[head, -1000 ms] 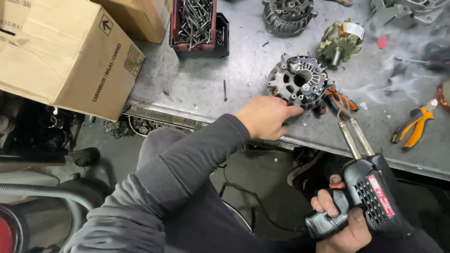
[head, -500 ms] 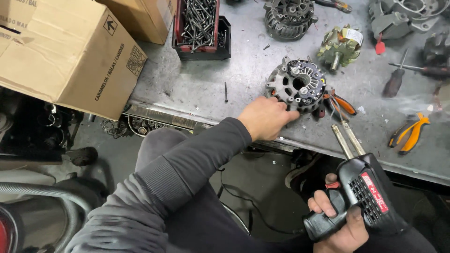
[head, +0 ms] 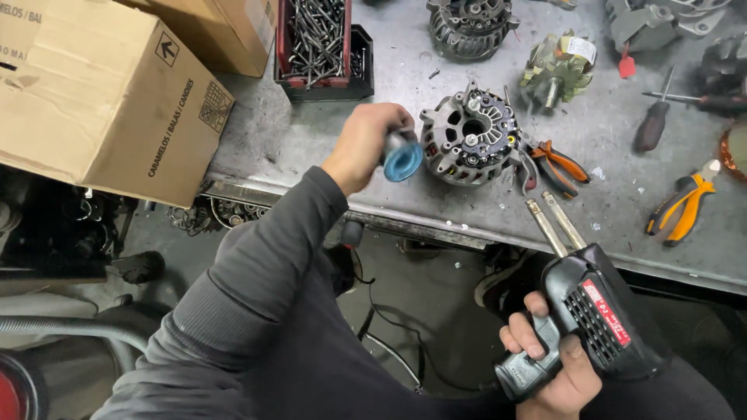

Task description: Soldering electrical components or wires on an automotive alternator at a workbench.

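My left hand [head: 364, 144] is raised over the grey metal bench [head: 311, 148], closed around a small spool with a blue end [head: 402, 161]. Just right of it stands a silver alternator housing [head: 471, 140]. My right hand [head: 548, 365] is low, below the bench edge, gripping a black soldering gun [head: 595, 319] with a red label; its two metal prongs point up toward the bench front.
Orange-handled pliers [head: 556, 163] lie against the alternator; a second orange pair [head: 685, 206] and a screwdriver [head: 654, 120] lie further right. A red bin of bolts [head: 315, 39], cardboard boxes [head: 101, 101], a rotor [head: 556, 70] and other alternator parts fill the back.
My left hand has left the alternator's side and lifted leftward, now holding the blue-ended spool. The soldering gun in my right hand has stayed low.
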